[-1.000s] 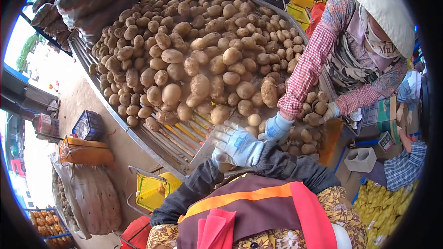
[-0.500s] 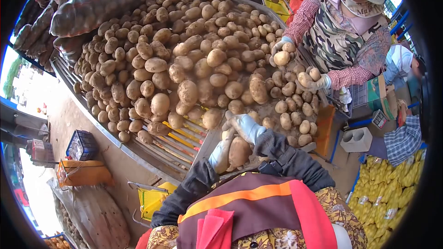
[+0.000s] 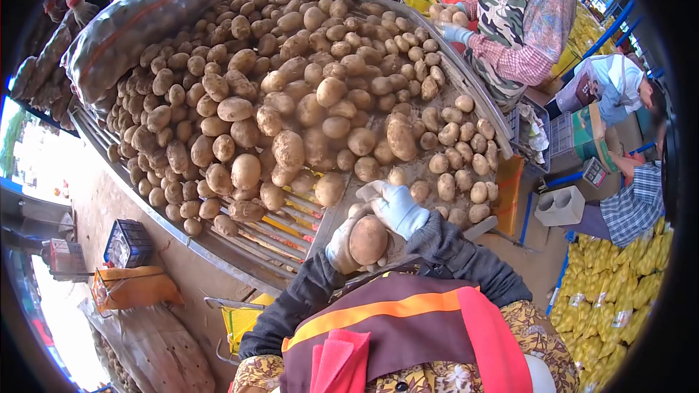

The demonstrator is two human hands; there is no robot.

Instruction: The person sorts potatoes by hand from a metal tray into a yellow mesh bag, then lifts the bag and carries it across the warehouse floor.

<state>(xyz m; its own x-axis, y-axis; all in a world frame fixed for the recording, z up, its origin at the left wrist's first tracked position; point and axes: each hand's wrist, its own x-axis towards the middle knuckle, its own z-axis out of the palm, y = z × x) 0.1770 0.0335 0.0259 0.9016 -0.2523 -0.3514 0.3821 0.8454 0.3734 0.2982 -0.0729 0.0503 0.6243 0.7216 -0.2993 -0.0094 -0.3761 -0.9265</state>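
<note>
Close to my body, at the table's near edge, my left hand (image 3: 341,249) in a pale, dirty glove cups a large round brown potato (image 3: 368,240) from the left and below. My right hand (image 3: 399,207), in a light blue and grey glove, bends its fingers over the potato's upper right side. Part of its grip is hidden. Behind my fingers, a wide heap of soil-dusted potatoes (image 3: 234,110) covers much of the metal sorting table (image 3: 182,230). Smaller potatoes (image 3: 445,187) lie apart to the right of my hands.
A full mesh sack (image 3: 145,33) rests on the table's far left. One co-worker's gloved hand (image 3: 456,33) holds potatoes at the right rim; another person stands at the far side. Yellow bags (image 3: 608,306) fill the lower right, and a dark crate (image 3: 129,242) stands left.
The large potato is higher and turned between my hands. At the right, the co-worker has moved away from the small potatoes toward the far yellow containers, carrying potatoes. My view has shifted slightly.
</note>
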